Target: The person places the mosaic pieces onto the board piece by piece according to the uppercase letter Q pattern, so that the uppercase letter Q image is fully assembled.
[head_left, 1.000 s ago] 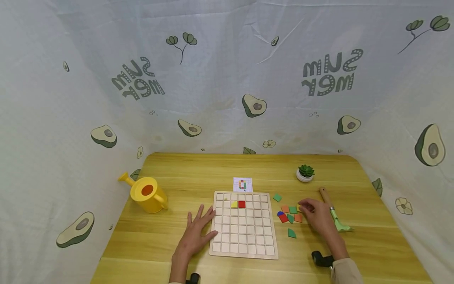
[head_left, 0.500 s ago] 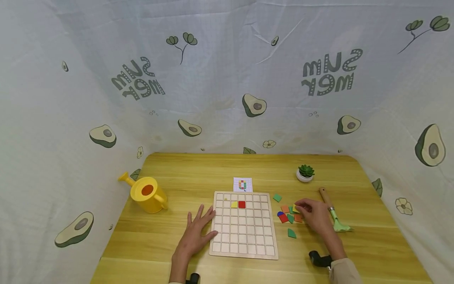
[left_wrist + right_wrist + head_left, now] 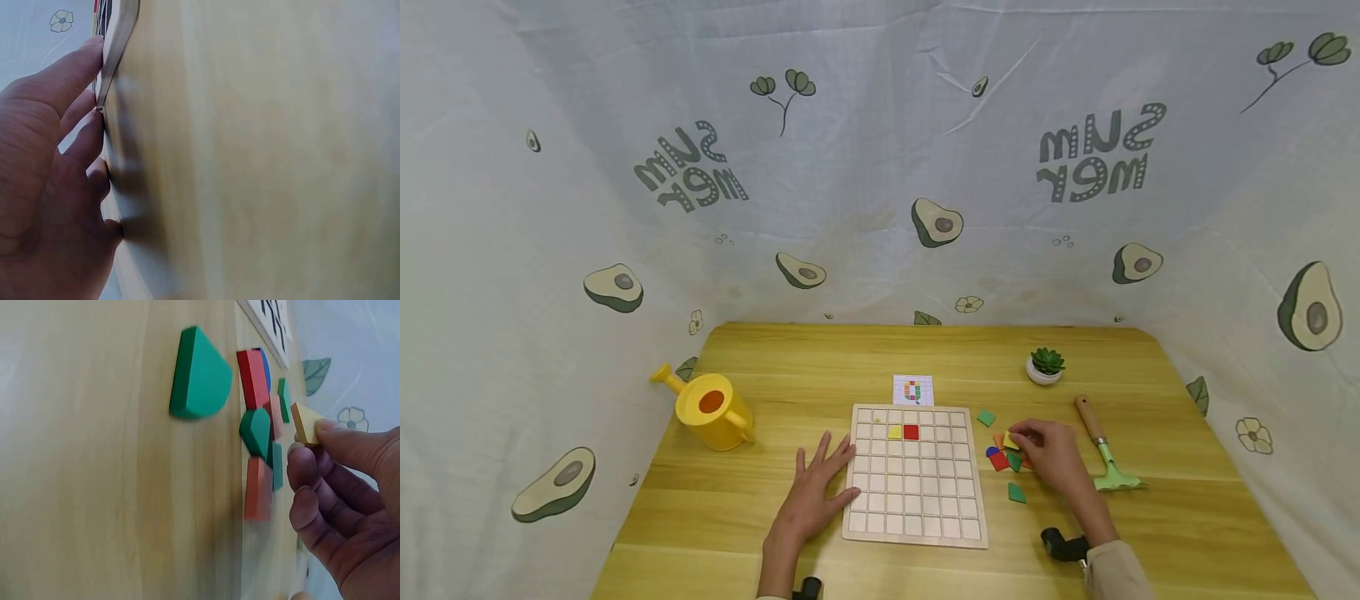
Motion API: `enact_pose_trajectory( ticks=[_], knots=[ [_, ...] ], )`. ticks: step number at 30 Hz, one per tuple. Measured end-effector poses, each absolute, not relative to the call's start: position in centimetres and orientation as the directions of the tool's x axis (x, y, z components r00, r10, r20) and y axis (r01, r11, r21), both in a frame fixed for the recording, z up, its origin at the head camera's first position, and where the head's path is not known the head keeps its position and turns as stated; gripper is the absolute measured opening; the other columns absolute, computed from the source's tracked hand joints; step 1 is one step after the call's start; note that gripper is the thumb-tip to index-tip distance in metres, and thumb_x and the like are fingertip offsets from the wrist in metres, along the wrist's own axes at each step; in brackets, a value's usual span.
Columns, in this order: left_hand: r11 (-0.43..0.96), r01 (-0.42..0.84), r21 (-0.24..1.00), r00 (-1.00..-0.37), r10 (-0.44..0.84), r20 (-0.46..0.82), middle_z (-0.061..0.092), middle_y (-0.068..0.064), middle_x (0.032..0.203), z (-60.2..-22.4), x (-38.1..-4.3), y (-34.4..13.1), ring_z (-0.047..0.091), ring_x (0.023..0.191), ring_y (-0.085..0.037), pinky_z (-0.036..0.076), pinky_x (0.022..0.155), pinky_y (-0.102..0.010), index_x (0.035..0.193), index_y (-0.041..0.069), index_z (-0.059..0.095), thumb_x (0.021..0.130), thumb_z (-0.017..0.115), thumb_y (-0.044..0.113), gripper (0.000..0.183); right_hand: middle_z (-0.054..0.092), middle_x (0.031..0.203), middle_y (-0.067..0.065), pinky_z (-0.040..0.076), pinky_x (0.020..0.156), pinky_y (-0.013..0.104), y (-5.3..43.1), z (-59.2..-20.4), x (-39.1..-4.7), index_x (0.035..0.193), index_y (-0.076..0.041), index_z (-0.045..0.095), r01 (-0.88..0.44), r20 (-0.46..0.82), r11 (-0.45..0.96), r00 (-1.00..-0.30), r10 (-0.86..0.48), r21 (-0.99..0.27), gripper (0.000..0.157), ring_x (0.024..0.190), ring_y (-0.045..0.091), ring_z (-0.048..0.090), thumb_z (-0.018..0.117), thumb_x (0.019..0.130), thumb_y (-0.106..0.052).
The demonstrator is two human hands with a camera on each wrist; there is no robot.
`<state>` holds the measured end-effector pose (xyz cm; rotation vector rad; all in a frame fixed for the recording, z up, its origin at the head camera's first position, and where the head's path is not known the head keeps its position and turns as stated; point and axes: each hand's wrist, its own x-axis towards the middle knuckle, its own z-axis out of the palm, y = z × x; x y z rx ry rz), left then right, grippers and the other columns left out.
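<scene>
Yellow piece (image 3: 306, 425) in right hand (image 3: 1052, 455), beyond board edge (image 3: 978, 483)

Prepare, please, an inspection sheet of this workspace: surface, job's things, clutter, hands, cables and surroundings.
Surface: wood-grain table.
Job's things: board holding a yellow piece and a red piece, side by side; card behind it; loose pieces at its right.
Clutter: watering can left; plant and hand tool right.
Hands: left hand touches the board's left edge; right hand pinches a second yellow piece.
Cables: nothing seen.
Surroundings: printed cloth behind and at both sides.
</scene>
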<state>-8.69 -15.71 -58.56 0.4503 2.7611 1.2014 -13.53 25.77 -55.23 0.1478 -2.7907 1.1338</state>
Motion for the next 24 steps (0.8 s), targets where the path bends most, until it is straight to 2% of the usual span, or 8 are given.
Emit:
enact_pose_trajectory(
  ticks=[7, 13, 18, 24],
  knots=[
    [0.641, 0.232, 0.732, -0.951, 0.306, 0.033, 0.044, -0.006, 0.170, -58.5, -8.7, -15.7, 0.018, 0.165, -0.040, -0.007, 0.130, -0.072, 0.158, 0.006, 0.055, 0.097, 0.082, 0.024, 0.069, 0.076, 0.088, 0.009, 0.056, 0.060, 0.020, 24.4, -55.0, -14.0, 0.106, 0.003, 0.080, -0.075, 0.055, 0.669, -0.997, -0.051, -0.739, 0.009, 0.068, 0.018, 0.064, 0.073, 0.100, 0.001],
    [0.640, 0.228, 0.734, -0.952, 0.306, 0.029, 0.044, -0.006, 0.169, -58.3, -8.7, -15.6, 0.018, 0.165, -0.040, -0.007, 0.130, -0.072, 0.158, 0.006, 0.054, 0.097, 0.082, 0.023, 0.069, 0.075, 0.085, 0.005, 0.055, 0.063, 0.021, 23.3, -55.2, -14.5, 0.102, 0.000, 0.082, -0.105, 0.070, 0.689, -0.994, -0.079, -0.717, 0.007, 0.072, 0.016, 0.060, 0.076, 0.099, 0.000],
    [0.642, 0.219, 0.735, -0.953, 0.301, 0.021, 0.044, -0.005, 0.170, -58.1, -8.7, -15.5, 0.018, 0.165, -0.040, -0.008, 0.130, -0.071, 0.158, 0.006, 0.054, 0.097, 0.082, 0.023, 0.069, 0.079, 0.091, 0.006, 0.056, 0.068, 0.022, 22.6, -55.2, -14.9, 0.100, -0.001, 0.083, -0.132, 0.085, 0.687, -0.991, -0.102, -0.715, 0.006, 0.078, 0.015, 0.064, 0.077, 0.098, -0.001],
    [0.638, 0.230, 0.735, -0.952, 0.303, 0.035, 0.045, -0.007, 0.169, -57.9, -8.5, -15.4, 0.019, 0.164, -0.043, -0.006, 0.129, -0.073, 0.157, 0.005, 0.055, 0.096, 0.082, 0.022, 0.069, 0.076, 0.082, 0.009, 0.058, 0.061, 0.022, 21.7, -54.9, -15.5, 0.100, 0.002, 0.081, -0.133, 0.059, 0.613, -0.988, -0.140, -0.779, 0.008, 0.069, 0.018, 0.068, 0.074, 0.100, 0.000]
  ],
)
